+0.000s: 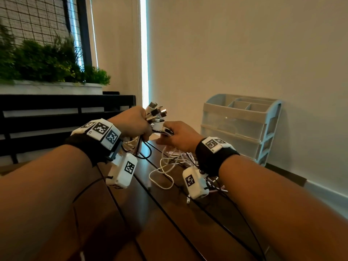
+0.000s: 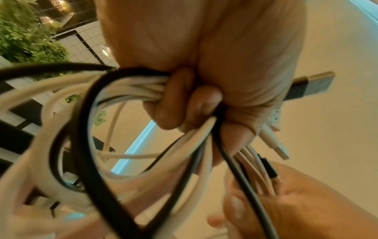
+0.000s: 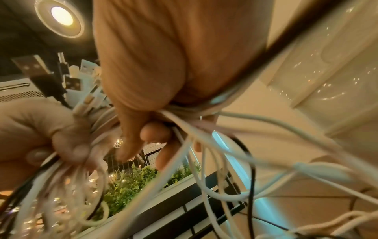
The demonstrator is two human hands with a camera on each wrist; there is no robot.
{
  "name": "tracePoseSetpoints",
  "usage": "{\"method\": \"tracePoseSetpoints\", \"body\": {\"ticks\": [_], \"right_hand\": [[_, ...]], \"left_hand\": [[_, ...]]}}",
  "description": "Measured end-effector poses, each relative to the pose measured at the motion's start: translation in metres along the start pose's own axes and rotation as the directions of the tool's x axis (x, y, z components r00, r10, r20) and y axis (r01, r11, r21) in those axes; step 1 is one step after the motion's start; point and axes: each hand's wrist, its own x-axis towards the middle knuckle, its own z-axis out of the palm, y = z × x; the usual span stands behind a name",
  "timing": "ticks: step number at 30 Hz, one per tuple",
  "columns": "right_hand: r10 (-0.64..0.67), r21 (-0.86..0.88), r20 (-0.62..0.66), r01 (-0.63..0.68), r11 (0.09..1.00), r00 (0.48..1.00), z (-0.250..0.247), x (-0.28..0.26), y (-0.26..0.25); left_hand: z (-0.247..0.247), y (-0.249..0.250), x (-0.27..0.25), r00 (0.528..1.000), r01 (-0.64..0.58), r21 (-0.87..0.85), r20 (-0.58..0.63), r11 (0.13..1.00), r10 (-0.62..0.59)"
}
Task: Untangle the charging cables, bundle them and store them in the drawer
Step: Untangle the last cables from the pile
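My left hand point(image 1: 136, 124) is raised above the table, gripping a bunch of white and black charging cables point(image 2: 126, 90) just below their plugs point(image 1: 156, 113), which stick up out of the fist. Beside it, my right hand point(image 1: 176, 135) grips the same cables point(image 3: 184, 127) a little lower, its fingers curled round several white strands. The cables' loose lengths point(image 1: 167, 166) hang down and lie tangled on the dark wooden table point(image 1: 169, 223). The plastic drawer unit point(image 1: 241, 127) stands at the back right against the wall, drawers closed.
A black bench point(image 1: 56, 117) and a white planter with green plants point(image 1: 47, 61) stand to the left. A wall runs right behind the drawer unit. Black wires from the wrist cameras trail over the tabletop point(image 1: 235, 232).
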Motion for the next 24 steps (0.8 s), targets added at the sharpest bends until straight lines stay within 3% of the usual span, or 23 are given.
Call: {"method": "tracePoseSetpoints", "body": {"ticks": [4,9,12,15,18,20,24], "right_hand": [[0.067,-0.244,0.144,-0.03,0.969,0.987,-0.009,-0.003,0.01],[0.038,-0.553,0.193,0.077,0.83,0.98,-0.002,0.005,0.006],[0.024,-0.646,0.246,0.145,0.749,0.969,0.007,0.007,0.005],[0.004,-0.677,0.296,0.207,0.706,0.955,0.021,0.009,0.002],[-0.153,-0.649,0.284,0.308,0.695,0.946,0.03,0.014,-0.001],[-0.204,-0.663,0.309,0.364,0.655,0.929,0.034,0.017,-0.003],[-0.084,-0.605,0.244,0.219,0.765,0.966,0.029,0.014,-0.003]], "left_hand": [[0.001,-0.016,-0.004,0.999,0.051,0.013,-0.006,0.999,-0.051],[0.005,-0.03,-0.012,0.984,0.071,0.166,0.153,0.984,-0.096],[-0.004,-0.025,-0.016,0.993,0.058,0.108,0.092,0.992,-0.068],[0.002,-0.015,-0.019,0.999,0.023,0.122,0.03,0.992,-0.027],[0.025,-0.019,-0.016,0.995,-0.018,0.176,0.104,0.984,-0.001],[0.039,-0.028,-0.014,0.997,-0.008,0.06,0.072,0.998,0.004],[0.049,-0.036,-0.014,0.999,0.046,-0.082,0.02,0.996,-0.044]]}}
